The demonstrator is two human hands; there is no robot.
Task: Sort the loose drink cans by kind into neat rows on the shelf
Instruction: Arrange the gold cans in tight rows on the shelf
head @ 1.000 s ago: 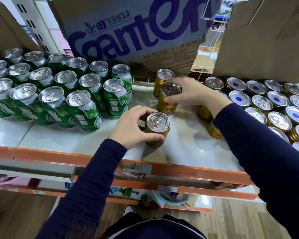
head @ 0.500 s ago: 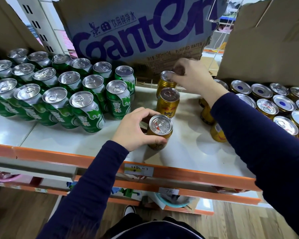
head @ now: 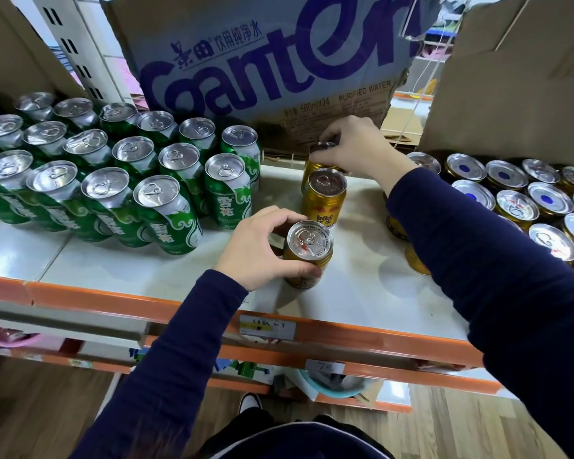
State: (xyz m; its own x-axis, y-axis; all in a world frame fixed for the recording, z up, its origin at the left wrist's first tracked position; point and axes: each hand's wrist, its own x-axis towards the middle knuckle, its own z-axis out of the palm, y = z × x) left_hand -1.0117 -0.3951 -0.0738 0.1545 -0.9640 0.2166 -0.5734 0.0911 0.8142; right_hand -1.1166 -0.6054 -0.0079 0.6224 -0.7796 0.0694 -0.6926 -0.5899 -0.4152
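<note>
2 cans held: L grip (head: 259, 248) holds front can (head: 309, 242); R grip (head: 355, 149) now pinches back can (head: 313, 167).

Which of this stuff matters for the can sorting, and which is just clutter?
Job: left hand gripping front gold can; right hand pinching back gold can; middle gold can; green cans; gold cans at right; shelf.
Lying about: water carton; brown box; price tags.

Bare shelf (head: 362, 286) between green cans (head: 166, 207) and right-hand gold cans (head: 515, 207); cardboard box (head: 262, 61) behind.
</note>
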